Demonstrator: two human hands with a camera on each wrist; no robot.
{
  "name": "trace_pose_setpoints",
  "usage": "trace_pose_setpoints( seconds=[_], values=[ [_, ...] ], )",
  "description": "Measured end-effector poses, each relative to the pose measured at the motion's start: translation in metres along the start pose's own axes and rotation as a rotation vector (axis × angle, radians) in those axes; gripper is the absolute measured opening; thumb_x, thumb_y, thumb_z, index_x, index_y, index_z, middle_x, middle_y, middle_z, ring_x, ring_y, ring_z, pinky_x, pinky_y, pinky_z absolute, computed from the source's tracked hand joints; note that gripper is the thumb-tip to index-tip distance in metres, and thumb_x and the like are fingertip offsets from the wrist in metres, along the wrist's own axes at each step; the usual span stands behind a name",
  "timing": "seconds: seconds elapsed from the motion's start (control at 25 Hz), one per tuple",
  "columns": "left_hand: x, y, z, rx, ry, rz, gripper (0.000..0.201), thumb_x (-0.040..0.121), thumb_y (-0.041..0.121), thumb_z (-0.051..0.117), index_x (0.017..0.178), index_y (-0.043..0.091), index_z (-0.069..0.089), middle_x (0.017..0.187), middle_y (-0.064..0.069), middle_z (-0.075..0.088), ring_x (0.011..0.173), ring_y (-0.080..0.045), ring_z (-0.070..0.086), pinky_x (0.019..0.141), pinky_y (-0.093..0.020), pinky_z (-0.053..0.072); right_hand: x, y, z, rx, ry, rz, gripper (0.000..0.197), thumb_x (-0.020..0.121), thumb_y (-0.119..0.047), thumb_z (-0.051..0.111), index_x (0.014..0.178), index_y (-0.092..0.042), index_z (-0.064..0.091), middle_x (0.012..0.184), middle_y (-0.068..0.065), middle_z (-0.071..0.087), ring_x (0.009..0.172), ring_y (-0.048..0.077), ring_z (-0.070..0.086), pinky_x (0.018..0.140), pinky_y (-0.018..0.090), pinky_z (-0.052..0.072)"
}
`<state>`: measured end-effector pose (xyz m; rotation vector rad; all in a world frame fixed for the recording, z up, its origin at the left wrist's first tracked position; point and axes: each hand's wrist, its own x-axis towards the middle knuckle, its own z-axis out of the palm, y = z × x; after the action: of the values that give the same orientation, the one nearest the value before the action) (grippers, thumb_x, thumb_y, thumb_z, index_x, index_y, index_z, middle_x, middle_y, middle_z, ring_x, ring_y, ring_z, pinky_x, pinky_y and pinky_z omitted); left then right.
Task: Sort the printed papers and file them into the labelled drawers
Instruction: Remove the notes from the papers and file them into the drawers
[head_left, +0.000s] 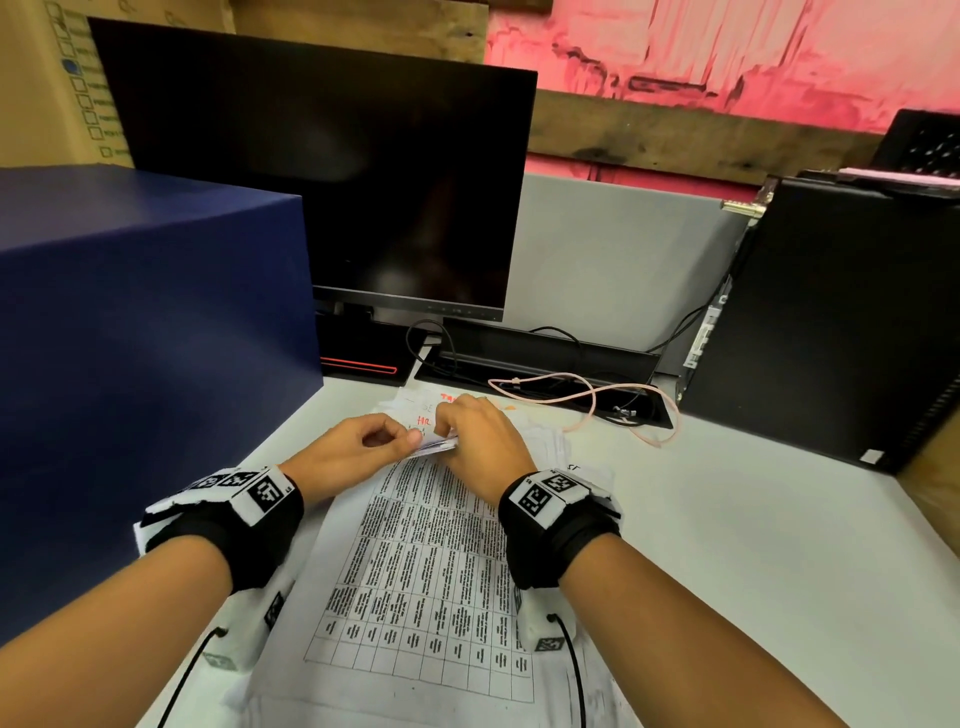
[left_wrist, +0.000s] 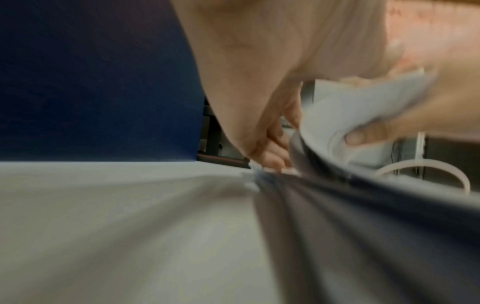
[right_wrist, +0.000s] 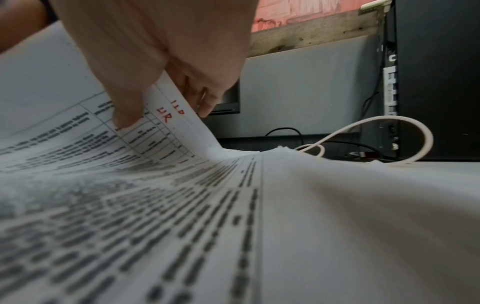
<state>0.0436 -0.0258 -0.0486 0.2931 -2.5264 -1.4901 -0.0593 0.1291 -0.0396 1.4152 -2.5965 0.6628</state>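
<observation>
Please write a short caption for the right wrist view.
Right hand lifts the far edge of printed papers marked in red.

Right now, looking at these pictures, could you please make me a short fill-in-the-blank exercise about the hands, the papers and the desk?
1. Both hands grip the far edge of the printed papers, which carry a printed ____ of text.
2. The handwriting near the right hand is in ____ ink.
3. Beside the left hand stands a big dark ____ box.
4. The monitor screen is ____.

Missing words: table; red; blue; off
</observation>
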Motion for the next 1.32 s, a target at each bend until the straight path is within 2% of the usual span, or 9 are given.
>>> trace_pose_setpoints(
  seconds=[0.08,0.2,0.4,0.56,0.68,0.76,0.96,1.12,1.32],
  values=[
    [-0.012,0.009,-0.005,-0.012,-0.09,-0.033,0.08,0.058,0.087,0.054,0.107,0.025,0.066,0.102,0.012,0.069,0.093,0.005,0.062,0.076,-0.01,0.043,0.0,-0.001,-0.006,0.033,0.027,0.021,0.016,0.085,-0.023,0.067,0.087,-0.013,0.053,0.093,0.002,0.061,0.091,0.024,0.055,0.075,0.037,0.045],
    [-0.021,0.023,-0.004,0.056,-0.174,-0.083,0.033,0.085,0.049,0.063,0.109,0.026,0.064,0.101,0.007,0.071,0.092,-0.003,0.066,0.077,-0.014,0.047,0.0,-0.008,-0.022,0.118,0.086,0.05,0.022,0.084,-0.029,0.069,0.09,-0.016,0.052,0.09,0.0,0.063,0.085,0.022,0.058,0.075,0.042,0.05],
    [-0.028,0.055,-0.007,-0.072,0.192,0.014,0.012,0.091,0.023,0.064,0.101,0.017,0.067,0.094,-0.003,0.073,0.085,-0.017,0.07,0.08,-0.034,0.055,-0.006,-0.011,-0.075,0.31,0.415,0.055,0.048,0.08,-0.032,0.075,0.121,-0.024,0.051,0.12,-0.002,0.054,0.115,0.016,0.048,0.101,0.035,0.041],
    [-0.043,0.089,-0.02,-0.269,0.352,0.148,0.026,0.092,0.022,0.061,0.116,0.012,0.061,0.108,-0.002,0.067,0.096,-0.014,0.062,0.089,-0.029,0.049,-0.026,0.014,-0.115,0.487,0.599,0.445,0.095,0.077,-0.048,0.075,0.148,-0.013,0.023,0.148,0.011,0.033,0.137,0.026,0.03,0.114,0.041,0.027],
    [-0.052,0.106,-0.022,-0.425,0.317,0.231,0.038,0.091,0.019,0.06,0.128,0.01,0.055,0.119,-0.001,0.065,0.108,-0.011,0.062,0.095,-0.026,0.05,-0.044,0.018,-0.125,1.028,0.327,0.473,0.073,0.087,-0.052,0.06,0.141,-0.007,0.038,0.139,0.008,0.052,0.126,0.022,0.051,0.106,0.041,0.042],
    [-0.055,0.115,-0.022,-0.378,0.339,0.277,0.039,0.091,0.02,0.06,0.128,0.011,0.056,0.119,0.0,0.066,0.109,-0.012,0.063,0.098,-0.03,0.049,-0.051,0.01,-0.127,1.068,0.244,0.367,0.047,0.094,-0.043,0.054,0.124,-0.007,0.056,0.119,0.003,0.067,0.109,0.018,0.064,0.098,0.039,0.05],
    [-0.048,0.126,-0.029,-0.382,0.46,0.33,0.048,0.089,0.038,0.065,0.129,0.016,0.05,0.123,-0.005,0.061,0.11,-0.02,0.061,0.093,-0.039,0.052,-0.05,-0.021,-0.14,1.003,0.496,0.172,0.018,0.101,-0.02,0.048,0.118,-0.016,0.053,0.11,-0.013,0.062,0.099,-0.004,0.059,0.084,0.012,0.048],
    [-0.055,0.113,-0.017,-0.52,0.609,0.293,0.036,0.093,0.032,0.06,0.119,0.01,0.049,0.109,-0.001,0.066,0.089,-0.008,0.069,0.072,-0.025,0.055,-0.059,-0.021,-0.113,0.976,0.55,0.255,0.006,0.101,-0.019,0.045,0.106,-0.018,0.049,0.104,-0.007,0.06,0.093,0.004,0.057,0.088,0.025,0.049],
    [-0.059,0.117,-0.012,-0.483,0.578,0.336,0.036,0.096,0.041,0.05,0.115,0.01,0.057,0.109,-0.004,0.069,0.095,-0.016,0.068,0.079,-0.031,0.055,-0.068,-0.017,-0.095,1.003,0.579,0.308,0.014,0.101,-0.019,0.046,0.114,-0.015,0.046,0.106,-0.005,0.059,0.093,0.006,0.057,0.074,0.016,0.044]
  ],
)
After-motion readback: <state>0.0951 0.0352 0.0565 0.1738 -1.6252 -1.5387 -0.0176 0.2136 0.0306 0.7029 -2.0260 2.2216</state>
